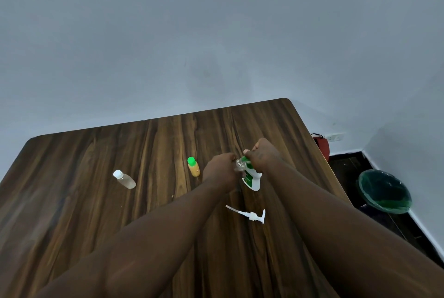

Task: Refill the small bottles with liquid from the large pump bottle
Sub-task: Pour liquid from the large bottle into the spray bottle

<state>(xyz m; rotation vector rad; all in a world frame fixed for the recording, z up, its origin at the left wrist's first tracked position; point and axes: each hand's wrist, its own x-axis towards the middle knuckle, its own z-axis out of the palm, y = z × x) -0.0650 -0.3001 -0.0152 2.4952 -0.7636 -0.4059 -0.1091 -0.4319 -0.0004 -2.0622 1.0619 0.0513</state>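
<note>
The large pump bottle [252, 179], white with a green label, is tipped over in the right grip [263, 156], whose fingers curl round its upper part. Its neck end leans toward a small clear bottle [239, 165], which the left grip [219, 170] holds closed round. The two openings seem to meet, though the fingers hide the exact contact and no liquid can be made out. The tilt looks meant for pouring straight from neck to neck, one hand steadying each vessel over the middle of the desk [96, 201].

That would explain the pump head [252, 215] lying on its side nearer the person, dip tube pointing left: it is unscrewed and set out of the way.

Left of the hands stands a small bottle with a green cap [193, 167] holding orange liquid, just beside the left grip, capped and probably filled. Further left a small bottle with a white cap [125, 179] leans, its contents pale, well apart from the work.

On the floor beyond the desk's right edge sits a green bin [384, 191].
</note>
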